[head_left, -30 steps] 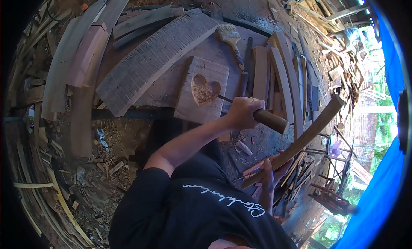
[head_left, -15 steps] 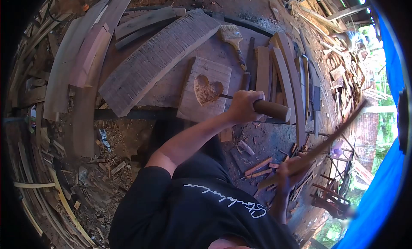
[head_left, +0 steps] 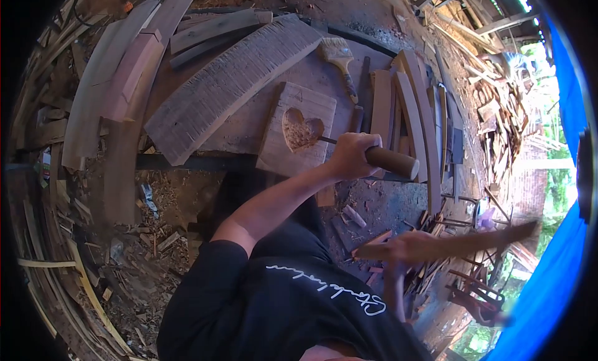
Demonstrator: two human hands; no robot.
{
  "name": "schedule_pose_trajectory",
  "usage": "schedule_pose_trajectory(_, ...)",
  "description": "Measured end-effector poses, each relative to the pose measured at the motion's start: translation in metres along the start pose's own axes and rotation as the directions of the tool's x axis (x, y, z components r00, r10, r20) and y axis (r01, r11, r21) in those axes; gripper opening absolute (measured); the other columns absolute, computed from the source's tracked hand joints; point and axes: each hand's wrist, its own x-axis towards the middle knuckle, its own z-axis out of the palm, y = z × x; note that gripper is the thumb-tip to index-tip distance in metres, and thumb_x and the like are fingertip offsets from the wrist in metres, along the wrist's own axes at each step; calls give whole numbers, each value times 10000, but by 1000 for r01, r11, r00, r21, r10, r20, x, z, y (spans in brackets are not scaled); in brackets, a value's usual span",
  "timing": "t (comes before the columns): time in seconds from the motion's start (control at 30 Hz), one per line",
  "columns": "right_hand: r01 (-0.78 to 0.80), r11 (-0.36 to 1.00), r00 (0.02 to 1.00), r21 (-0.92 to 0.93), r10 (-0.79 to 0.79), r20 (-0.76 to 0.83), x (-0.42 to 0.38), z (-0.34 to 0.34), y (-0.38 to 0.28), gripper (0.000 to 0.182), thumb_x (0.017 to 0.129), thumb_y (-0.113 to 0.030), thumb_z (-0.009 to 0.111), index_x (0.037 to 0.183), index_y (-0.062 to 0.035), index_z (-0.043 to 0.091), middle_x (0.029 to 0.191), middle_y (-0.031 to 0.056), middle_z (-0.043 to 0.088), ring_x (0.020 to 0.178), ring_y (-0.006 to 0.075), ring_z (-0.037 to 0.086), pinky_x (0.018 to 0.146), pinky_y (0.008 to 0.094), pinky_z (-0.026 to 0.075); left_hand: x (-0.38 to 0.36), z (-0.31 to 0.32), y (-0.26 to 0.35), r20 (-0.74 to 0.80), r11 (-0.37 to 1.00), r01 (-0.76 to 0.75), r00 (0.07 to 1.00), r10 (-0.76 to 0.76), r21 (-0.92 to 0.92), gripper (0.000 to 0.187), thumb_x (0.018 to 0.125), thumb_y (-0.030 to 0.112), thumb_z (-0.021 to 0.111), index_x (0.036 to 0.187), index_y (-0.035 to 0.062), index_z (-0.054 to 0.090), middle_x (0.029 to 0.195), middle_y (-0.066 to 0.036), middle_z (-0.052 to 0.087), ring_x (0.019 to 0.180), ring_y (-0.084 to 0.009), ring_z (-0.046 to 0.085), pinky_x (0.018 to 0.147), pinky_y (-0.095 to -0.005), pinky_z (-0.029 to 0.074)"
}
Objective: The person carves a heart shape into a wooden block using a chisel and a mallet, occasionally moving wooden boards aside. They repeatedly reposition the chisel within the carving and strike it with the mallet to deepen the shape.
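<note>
A light wooden block [head_left: 319, 104] with a heart-shaped hollow [head_left: 299, 132] carved in it lies at the near edge of the workbench [head_left: 249, 121]. My left hand [head_left: 356, 155] is closed round a chisel [head_left: 393, 162] with a thick round wooden handle. The chisel's thin blade reaches into the right side of the hollow. Lower right, my right hand [head_left: 411, 247] grips a long flat wooden stick [head_left: 476, 243], slightly blurred by motion and well apart from the chisel handle.
A wide curved board [head_left: 233, 81] lies left of the block, and a paintbrush [head_left: 339, 57] lies behind it. Curved wood strips [head_left: 414, 121] stand along the bench's right. Long planks [head_left: 93, 99] are at the left. Scraps [head_left: 355, 216] litter the floor; a blue tarp [head_left: 548, 267] hangs right.
My right hand and the stick have swung: the stick's far end has dropped from a steep slant to nearly level. The left hand, chisel and block look almost unmoved.
</note>
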Motion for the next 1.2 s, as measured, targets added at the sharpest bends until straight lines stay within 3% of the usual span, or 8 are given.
schedule_pose_trajectory(0.07, 43, 629, 936, -776, 246, 252, -19, -11, 38, 644, 783, -102, 695, 1334, -68, 364, 909, 62, 542, 757, 118, 551, 659, 302, 493, 1, 0, 0, -6, 1000, 7, 1000, -7, 11, 258, 632, 212, 798, 800, 118, 626, 720, -113, 654, 703, -346, 664, 633, -435, 505)
schedule_pose_trajectory(0.3, 176, 983, 975, -46, -168, 145, 12, 33, -26, 621, 786, -84, 741, 1278, -28, 366, 788, 25, 511, 657, 111, 536, 625, 264, 459, -8, 0, -1, 33, 999, -50, 998, 49, 17, 283, 625, 197, 823, 791, 125, 604, 709, -85, 645, 687, -327, 655, 626, -416, 496)
schedule_pose_trajectory(0.4, 300, 579, 916, -758, 48, 399, -15, 12, 26, 558, 828, -115, 648, 1271, -8, 325, 752, 45, 515, 591, 121, 540, 614, 259, 470, -9, -1, -1, 29, 999, -51, 998, 50, 10, 266, 644, 233, 796, 769, 115, 593, 706, -98, 644, 690, -335, 663, 633, -439, 504)
schedule_pose_trajectory(0.53, -264, 866, 921, -425, 357, 154, -13, 19, -5, 581, 820, -114, 639, 1290, 0, 317, 754, 48, 510, 592, 108, 527, 620, 259, 471, -13, -2, -3, 81, 1000, -17, 997, 15, 19, 268, 648, 248, 796, 771, 118, 597, 703, -100, 642, 692, -333, 665, 633, -437, 506)
schedule_pose_trajectory(0.67, 15, 996, 1000, -82, -17, -20, -4, 31, -17, 634, 764, -92, 714, 1296, -14, 378, 835, 55, 541, 636, 104, 535, 648, 253, 469, -16, 1, -4, 120, 997, -62, 991, 56, 48, 272, 652, 264, 795, 771, 118, 599, 702, -104, 639, 695, -335, 664, 636, -442, 506)
schedule_pose_trajectory(0.73, 352, 826, 933, -440, -271, 237, -18, 23, 20, 631, 783, -105, 720, 1308, -25, 380, 890, 53, 532, 683, 118, 532, 642, 238, 458, -18, 3, -8, 124, 995, -80, 990, 72, 57, 273, 657, 269, 794, 773, 116, 600, 705, -105, 640, 695, -336, 664, 637, -443, 507)
schedule_pose_trajectory(0.87, -220, 868, 934, -445, 318, 160, -33, 10, 21, 620, 805, -74, 727, 1322, -63, 384, 895, 41, 490, 714, 131, 524, 598, 243, 456, -12, 1, -8, 107, 982, -169, 981, 160, 86, 257, 652, 225, 786, 773, 118, 587, 682, -88, 625, 669, -327, 656, 607, -427, 499)
schedule_pose_trajectory(1.2, -93, 899, 972, -429, 175, 157, -20, 16, 3, 632, 791, -72, 731, 1310, -28, 373, 813, 33, 500, 633, 96, 509, 557, 228, 448, -15, 0, 7, 39, 961, -269, 963, 267, 67, 274, 715, 237, 789, 744, 117, 545, 639, -65, 599, 596, -298, 639, 544, -402, 483)
